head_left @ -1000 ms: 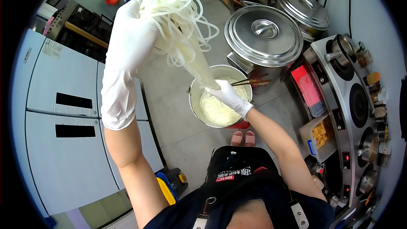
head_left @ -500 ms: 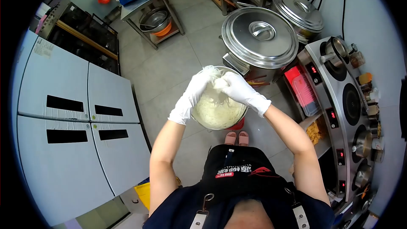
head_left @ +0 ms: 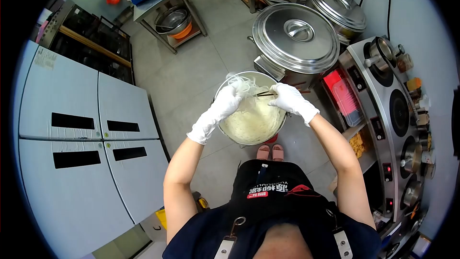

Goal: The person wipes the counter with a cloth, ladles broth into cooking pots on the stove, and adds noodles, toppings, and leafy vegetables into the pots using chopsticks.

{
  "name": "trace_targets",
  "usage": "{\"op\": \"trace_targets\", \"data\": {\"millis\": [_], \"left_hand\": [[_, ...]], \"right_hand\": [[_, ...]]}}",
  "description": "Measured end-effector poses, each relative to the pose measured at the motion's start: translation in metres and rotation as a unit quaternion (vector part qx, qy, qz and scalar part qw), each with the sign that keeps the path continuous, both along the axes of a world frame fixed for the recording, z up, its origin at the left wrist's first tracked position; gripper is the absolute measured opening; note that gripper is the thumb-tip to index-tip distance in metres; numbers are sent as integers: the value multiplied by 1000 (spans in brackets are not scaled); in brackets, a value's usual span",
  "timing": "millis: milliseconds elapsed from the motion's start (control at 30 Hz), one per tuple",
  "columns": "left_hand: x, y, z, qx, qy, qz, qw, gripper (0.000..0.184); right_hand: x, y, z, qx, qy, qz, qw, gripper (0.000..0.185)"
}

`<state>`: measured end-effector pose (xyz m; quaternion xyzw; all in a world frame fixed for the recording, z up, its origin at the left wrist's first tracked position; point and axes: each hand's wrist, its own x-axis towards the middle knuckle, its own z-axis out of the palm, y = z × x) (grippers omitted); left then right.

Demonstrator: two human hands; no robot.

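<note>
Head view: the left hand (head_left: pixel 226 101) is gripping noodles (head_left: pixel 243 86), its fingers bunched around strands that are trailing over the pot (head_left: pixel 247 143) rim; more are lying below the grip. The right hand (head_left: pixel 292 100) is meeting the chopsticks (head_left: pixel 266 94) opposite, its closure being unclear. Wet and pale, the noodles are probably behaving as soft, slippery, easily torn strands, heavier in bulk, favouring a broad hold beneath the bunch. Nearer the body, the apron (head_left: pixel 261 175) is showing Chinese characters above Latin letters, seemingly starting "YUAN".

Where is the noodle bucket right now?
In the head view, the bucket is near the middle, beneath the left hand and right hand, between the lidded pot and the pink sandals.
</note>
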<state>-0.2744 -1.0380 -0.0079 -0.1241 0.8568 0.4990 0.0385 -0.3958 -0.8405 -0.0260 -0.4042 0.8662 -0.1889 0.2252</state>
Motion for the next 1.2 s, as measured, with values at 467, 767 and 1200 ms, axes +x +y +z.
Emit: {"op": "trace_targets", "data": {"millis": [467,767,1200], "left_hand": [[-11,5,167,-145,194,-34,970,32],[-8,17,296,-115,345,17,931,28],[-23,-37,121,2,73,-3,997,33]], "right_hand": [[-1,18,10,-144,-140,-28,979,111],[15,-22,44,-390,-199,71,896,126],[22,-2,-27,-104,134,24,985,17]]}}
